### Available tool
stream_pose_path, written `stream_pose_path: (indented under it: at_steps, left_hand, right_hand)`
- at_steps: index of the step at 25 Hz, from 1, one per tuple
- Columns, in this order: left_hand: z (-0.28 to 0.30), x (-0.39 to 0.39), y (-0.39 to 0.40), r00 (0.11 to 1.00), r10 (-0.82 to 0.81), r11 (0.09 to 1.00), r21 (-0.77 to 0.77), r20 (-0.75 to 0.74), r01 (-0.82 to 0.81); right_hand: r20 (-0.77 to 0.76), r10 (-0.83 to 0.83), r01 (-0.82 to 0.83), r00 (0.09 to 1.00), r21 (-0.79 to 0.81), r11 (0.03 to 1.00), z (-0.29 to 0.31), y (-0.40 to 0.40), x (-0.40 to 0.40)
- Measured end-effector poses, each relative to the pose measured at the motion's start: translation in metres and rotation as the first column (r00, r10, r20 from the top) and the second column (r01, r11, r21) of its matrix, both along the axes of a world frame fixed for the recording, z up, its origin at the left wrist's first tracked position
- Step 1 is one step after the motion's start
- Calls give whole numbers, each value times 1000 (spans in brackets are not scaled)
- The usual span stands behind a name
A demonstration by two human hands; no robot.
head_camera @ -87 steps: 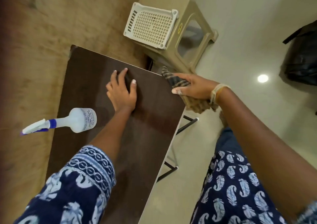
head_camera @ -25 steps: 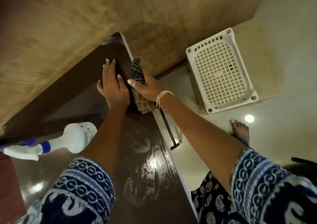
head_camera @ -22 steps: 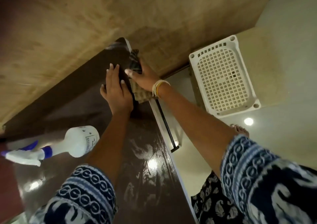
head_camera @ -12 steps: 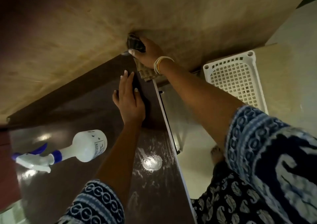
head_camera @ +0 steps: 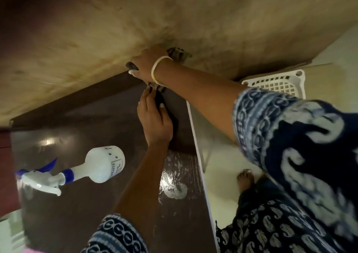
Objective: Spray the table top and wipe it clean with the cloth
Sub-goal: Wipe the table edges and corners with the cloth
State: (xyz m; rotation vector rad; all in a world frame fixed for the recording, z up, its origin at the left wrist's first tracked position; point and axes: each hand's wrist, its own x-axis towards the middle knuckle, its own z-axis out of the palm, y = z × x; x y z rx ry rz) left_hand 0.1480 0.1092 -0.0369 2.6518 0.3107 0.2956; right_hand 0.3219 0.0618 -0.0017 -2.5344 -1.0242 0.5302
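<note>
The right hand point(head_camera: 147, 63) grips the checked cloth point(head_camera: 177, 53) at the far corner of the dark brown table top point(head_camera: 81, 190), where the table meets the tan wall point(head_camera: 174, 10). Its fingers are curled round the bunched fabric, and a bit of cloth pokes out on either side of the fist. The left hand point(head_camera: 155, 119) lies flat on the table just nearer, fingers straight and together, bracing.

To do this stroke well, the cloth needs to run along the back edge with firm downward pressure, then draw back toward the wet patch point(head_camera: 172, 186) near the right-hand edge, which still shows white streaks of spray. The bracing hand should lift clear so the area beneath it gets wiped too.

The spray bottle point(head_camera: 91, 169), white with a blue collar and trigger, lies on its side on the left part of the table, well apart from both hands.

Most of the cloth is hidden behind the right wrist and bangle point(head_camera: 159, 68), so it is hard to tell whether it is pressing on the table edge or the wall. The white perforated crate point(head_camera: 275, 84) is largely covered by the sleeve. The near table edge is cut off.
</note>
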Motion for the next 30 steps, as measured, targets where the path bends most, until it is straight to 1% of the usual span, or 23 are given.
stream_pose_path:
  at_steps: [1, 3, 5, 6, 7, 8, 9, 10, 12, 13, 14, 15, 17, 19, 21, 23, 26, 27, 28, 30]
  left_hand:
    - [0, 0, 0, 1000, -2, 1000, 6, 1, 2]
    - [0, 1, 2, 1000, 3, 1000, 16, -3, -3]
    - [0, -2, 1, 1000, -11, 999, 38, -10, 11]
    - [1, -3, 0, 1000, -13, 999, 50, -18, 14]
    - [1, -4, -1, 1000, -4, 998, 56, -26, 6]
    - [1, -3, -2, 999, 8, 998, 56, -34, -6]
    - [1, -3, -1, 999, 18, 998, 54, -39, -16]
    - [1, -3, -1, 999, 22, 998, 53, -41, -20]
    - [1, -3, -1, 999, 16, 998, 60, -31, -14]
    - [2, -2, -1, 1000, 12, 998, 61, -25, -11]
    - [1, -2, -1, 1000, 10, 998, 60, -22, -8]
    - [1, -2, -1, 1000, 10, 998, 59, -22, -8]
    - [1, -2, -2, 999, 17, 998, 64, -27, -15]
    - [1, -2, -2, 999, 27, 997, 70, -37, -24]
    - [1, -2, -2, 999, 25, 997, 76, -41, -22]
    - [2, -1, -1, 999, 18, 997, 75, -39, -15]
    - [2, 0, 0, 999, 21, 998, 62, -37, -19]
    - [1, -1, 0, 999, 22, 998, 56, -34, -20]
    - [1, -1, 0, 999, 23, 998, 52, -33, -21]
    - [1, -2, -1, 999, 29, 998, 51, -38, -27]
  right_hand:
    - [-4, -18, 18, 1000, 2, 1000, 2, 7, 3]
    - [50, -68, 68, 996, 7, 998, 2, 13, 2]
    - [102, -128, 122, 986, 65, 990, -7, 8, -3]
    - [103, -179, 168, 979, 104, 980, -12, 2, -2]
    - [73, -248, 236, 966, 142, 961, -19, -6, 0]
    - [7, -334, 328, 942, 181, 927, -26, -17, 1]
    - [-91, -424, 433, 901, 213, 876, -33, -28, 1]
    - [-215, -505, 546, 836, 242, 802, -37, -38, -3]
    - [-484, -598, 760, 639, 276, 588, -40, -49, -22]
    - [-554, -619, 823, 557, 270, 500, -40, -51, -36]
    - [-579, -641, 858, 504, 249, 449, -41, -51, -53]
    - [-600, -649, 877, 468, 227, 423, -43, -52, -74]
    - [-665, -618, 900, 418, 213, 380, -48, -55, -116]
    - [-694, -589, 900, 414, 215, 379, -51, -63, -152]
    - [-706, -571, 899, 419, 233, 371, -52, -69, -169]
    - [-732, -544, 900, 410, 228, 372, -49, -69, -157]
    - [-724, -556, 900, 408, 216, 379, -40, -58, -101]
    - [-692, -577, 889, 433, 224, 399, -39, -53, -78]
    - [-640, -595, 861, 486, 234, 452, -38, -48, -55]
    - [-480, -602, 757, 638, 247, 605, -32, -44, -20]
